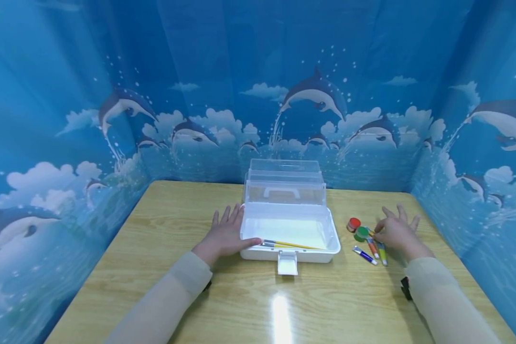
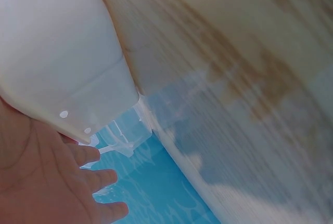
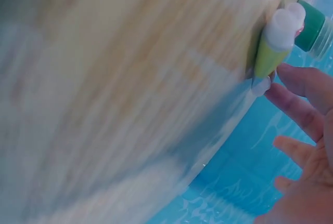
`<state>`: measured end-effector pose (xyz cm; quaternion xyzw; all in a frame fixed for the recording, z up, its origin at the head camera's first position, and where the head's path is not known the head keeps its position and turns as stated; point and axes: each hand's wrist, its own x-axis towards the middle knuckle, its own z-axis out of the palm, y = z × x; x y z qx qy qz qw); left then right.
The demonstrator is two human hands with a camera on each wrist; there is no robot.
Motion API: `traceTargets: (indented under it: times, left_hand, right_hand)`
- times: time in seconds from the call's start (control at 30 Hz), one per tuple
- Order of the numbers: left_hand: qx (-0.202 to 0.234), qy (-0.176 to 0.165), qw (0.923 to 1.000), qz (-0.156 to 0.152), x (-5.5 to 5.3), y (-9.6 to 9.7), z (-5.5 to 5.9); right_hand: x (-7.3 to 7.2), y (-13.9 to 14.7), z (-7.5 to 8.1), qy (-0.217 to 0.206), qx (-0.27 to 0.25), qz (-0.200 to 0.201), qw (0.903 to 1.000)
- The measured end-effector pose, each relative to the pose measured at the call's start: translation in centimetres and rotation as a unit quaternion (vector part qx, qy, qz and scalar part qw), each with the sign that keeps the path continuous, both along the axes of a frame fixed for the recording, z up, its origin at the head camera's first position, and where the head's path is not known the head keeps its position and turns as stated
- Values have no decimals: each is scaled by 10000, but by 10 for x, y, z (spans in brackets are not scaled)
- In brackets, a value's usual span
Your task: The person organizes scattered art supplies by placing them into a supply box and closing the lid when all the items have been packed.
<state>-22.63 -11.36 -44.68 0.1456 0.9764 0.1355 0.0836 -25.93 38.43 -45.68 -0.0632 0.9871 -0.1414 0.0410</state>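
A white plastic box [image 1: 334, 234] with its clear lid [image 1: 284, 184] raised stands mid-table. Two paintbrushes [image 1: 292, 245] with yellow handles lie along its front inside. My left hand [image 1: 228, 236] rests against the box's left side, fingers straight, thumb over the front left corner; the left wrist view shows the palm beside the box wall [image 2: 57, 42]. To the right, my right hand [image 1: 400, 234] pinches the end of a paint tube between thumb and forefinger, partly hidden. Close by lie a yellow tube [image 3: 270, 57], an orange tube [image 1: 372, 248] and a blue tube [image 1: 365, 255].
A red-lidded paint pot [image 1: 353, 224] and a green-lidded one [image 1: 361, 233] sit between the box and my right hand. The box's latch [image 1: 287, 263] hangs down in front. Blue dolphin-print curtains [image 1: 223, 95] enclose the wooden table [image 1: 176, 200] at the back and sides.
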Motion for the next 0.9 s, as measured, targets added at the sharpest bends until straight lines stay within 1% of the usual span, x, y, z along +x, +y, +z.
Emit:
traceTargets:
  times: [0.23,0.5,0.73,0.9]
  left_hand:
    - [-4,-13,10000,-5,0,0,0]
    - [6,-4,10000,19,-1,0,0]
    - [-23,28,10000,35,-1,0,-2]
    - [-35,-20,10000,28,-1,1,0]
  right_hand:
    - [1,-3,0,-99,192,24,9998]
    - [-1,-9,2,-69,349,-27,9994]
    - [1,-12,7,-78,488,9,9988]
    - [4,-9,13,-34,485,-2,9988]
